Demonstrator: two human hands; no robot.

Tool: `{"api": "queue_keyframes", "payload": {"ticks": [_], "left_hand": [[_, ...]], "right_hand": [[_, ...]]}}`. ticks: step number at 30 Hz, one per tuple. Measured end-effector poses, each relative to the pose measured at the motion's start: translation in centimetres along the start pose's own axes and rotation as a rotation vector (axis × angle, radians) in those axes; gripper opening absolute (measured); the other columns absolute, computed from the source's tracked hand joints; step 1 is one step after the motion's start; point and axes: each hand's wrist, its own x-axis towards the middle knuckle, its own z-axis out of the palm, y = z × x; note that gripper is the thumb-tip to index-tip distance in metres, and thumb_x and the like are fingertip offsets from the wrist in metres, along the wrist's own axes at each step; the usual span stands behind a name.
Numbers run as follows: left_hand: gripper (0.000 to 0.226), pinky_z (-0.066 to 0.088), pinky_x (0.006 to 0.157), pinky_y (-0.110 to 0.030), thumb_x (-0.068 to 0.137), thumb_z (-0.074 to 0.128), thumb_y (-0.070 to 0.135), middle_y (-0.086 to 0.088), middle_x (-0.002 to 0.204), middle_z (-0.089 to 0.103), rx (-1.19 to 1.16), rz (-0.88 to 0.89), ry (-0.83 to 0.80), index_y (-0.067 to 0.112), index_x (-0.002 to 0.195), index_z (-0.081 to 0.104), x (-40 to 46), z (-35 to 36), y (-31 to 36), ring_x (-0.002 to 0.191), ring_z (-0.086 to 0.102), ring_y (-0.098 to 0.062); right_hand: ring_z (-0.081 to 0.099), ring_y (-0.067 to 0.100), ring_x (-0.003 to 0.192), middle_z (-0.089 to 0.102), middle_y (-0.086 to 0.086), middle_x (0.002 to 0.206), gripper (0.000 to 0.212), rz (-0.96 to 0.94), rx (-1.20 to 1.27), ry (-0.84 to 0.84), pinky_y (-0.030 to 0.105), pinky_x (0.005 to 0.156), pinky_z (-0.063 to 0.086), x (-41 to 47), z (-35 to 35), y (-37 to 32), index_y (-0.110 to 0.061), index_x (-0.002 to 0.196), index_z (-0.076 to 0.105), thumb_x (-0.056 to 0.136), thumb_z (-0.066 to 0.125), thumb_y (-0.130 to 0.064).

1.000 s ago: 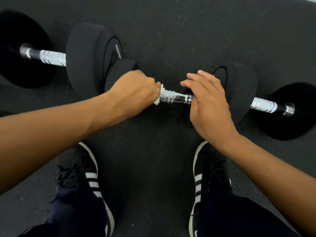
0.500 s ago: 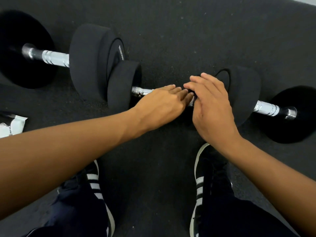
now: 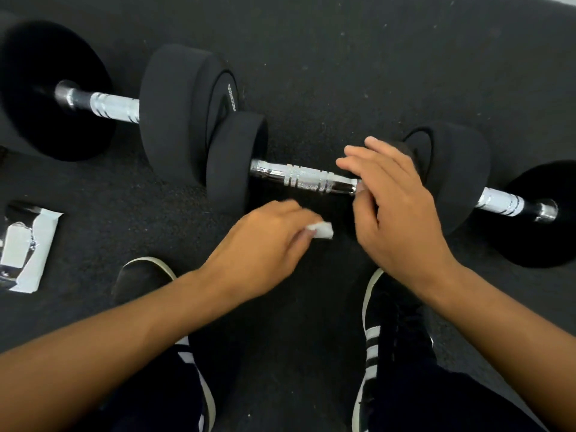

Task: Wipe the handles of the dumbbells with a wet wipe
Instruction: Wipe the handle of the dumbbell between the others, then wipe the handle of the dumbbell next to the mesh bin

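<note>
The wipe (image 3: pixel 322 229) is being pinched at the fingertips of the left hand (image 3: pixel 265 241), just in front of the middle handle (image 3: pixel 307 176) and apart from it. The right hand (image 3: pixel 396 210) is being rested over the handle's right end, against the plate (image 3: pixel 458 169), with its fingers nearly straight and nothing gripped.

Several slips are being risked, by judgement. The wipe is being held by only a small fold, so it could be dropped on the gritty mat (image 3: pixel 343 73) and dirt carried back to the chrome. The dumbbell is round-ended and is being steadied only lightly, so it could be rolled toward the shoes (image 3: pixel 378 322) by a firm stroke. The strip of handle under the right hand could be left unwiped.

The middle handle is lying flat on the mat, its long axis running left to right across the view, dipping slightly toward the right. The left handle (image 3: pixel 113 106) and right handle (image 3: pixel 500 201) are lying on roughly the same line, to either side. A wipe packet (image 3: pixel 28 244) is lying at the far left.
</note>
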Motion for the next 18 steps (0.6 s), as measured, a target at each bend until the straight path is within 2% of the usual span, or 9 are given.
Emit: {"api": "queue_keyframes", "payload": {"ticks": [2,4,6,8,12,16,18], "left_hand": [[0.016,0.053,0.083,-0.027,0.097,0.062,0.024,0.007,0.102,0.065,-0.351,-0.261,0.089,0.032,0.109,0.07,0.5,-1.3,1.3,0.091,0.064,-0.009],[0.014,0.059,0.077,-0.03,0.094,0.066,0.023,0.006,0.101,0.069,-0.671,-0.483,0.099,0.031,0.105,0.071,1.0,-2.5,2.3,0.089,0.069,-0.014],[0.023,0.06,0.077,-0.028,0.095,0.066,0.013,0.0,0.109,0.073,-0.943,-0.582,0.061,0.025,0.115,0.07,1.1,-3.4,2.5,0.1,0.071,-0.016],[0.034,0.058,0.081,-0.028,0.092,0.066,0.006,-0.005,0.119,0.072,-1.093,-0.589,0.048,0.02,0.123,0.067,0.9,-4.3,2.3,0.109,0.07,-0.019],[0.047,0.059,0.088,-0.031,0.091,0.063,-0.008,-0.007,0.12,0.073,-1.135,-0.536,0.073,0.014,0.132,0.059,0.2,-5.2,1.8,0.111,0.072,-0.021],[0.05,0.059,0.097,-0.044,0.09,0.072,0.001,-0.008,0.116,0.075,-1.038,-0.493,0.103,0.016,0.134,0.055,-0.7,-6.2,1.3,0.107,0.074,-0.023],[0.049,0.059,0.096,-0.045,0.089,0.073,0.005,-0.007,0.115,0.076,-1.017,-0.487,0.128,0.018,0.134,0.056,-1.3,-6.9,1.0,0.104,0.075,-0.022]], "right_hand": [[0.046,0.015,0.141,0.061,0.003,0.141,0.04,-0.018,0.094,-0.044,0.034,0.119,0.037,-0.3,-0.1,-1.3,-0.009,0.137,0.061,0.098,0.054,-0.004],[0.049,0.004,0.135,0.06,-0.008,0.14,0.043,0.078,0.23,-0.109,0.024,0.114,0.04,-0.2,-0.3,-2.7,-0.017,0.142,0.058,0.099,0.058,-0.012],[0.053,0.001,0.13,0.06,-0.015,0.138,0.044,0.224,0.394,-0.181,0.025,0.111,0.044,0.1,-0.3,-3.8,-0.024,0.143,0.056,0.1,0.059,-0.018],[0.061,0.002,0.124,0.067,-0.014,0.131,0.039,0.324,0.611,-0.238,0.028,0.106,0.05,0.7,-0.5,-4.6,-0.025,0.137,0.06,0.1,0.061,-0.014],[0.071,0.006,0.105,0.076,-0.008,0.112,0.025,0.374,0.741,-0.256,0.028,0.093,0.058,1.4,-0.9,-5.1,-0.02,0.12,0.07,0.096,0.067,-0.012],[0.075,0.009,0.098,0.077,-0.006,0.109,0.024,0.404,0.833,-0.296,0.021,0.081,0.057,1.9,-0.8,-5.8,-0.017,0.118,0.069,0.095,0.07,-0.016],[0.075,0.01,0.098,0.077,-0.006,0.108,0.021,0.375,0.813,-0.308,0.023,0.081,0.059,2.4,-0.6,-6.3,-0.018,0.117,0.069,0.096,0.068,-0.016]]}}
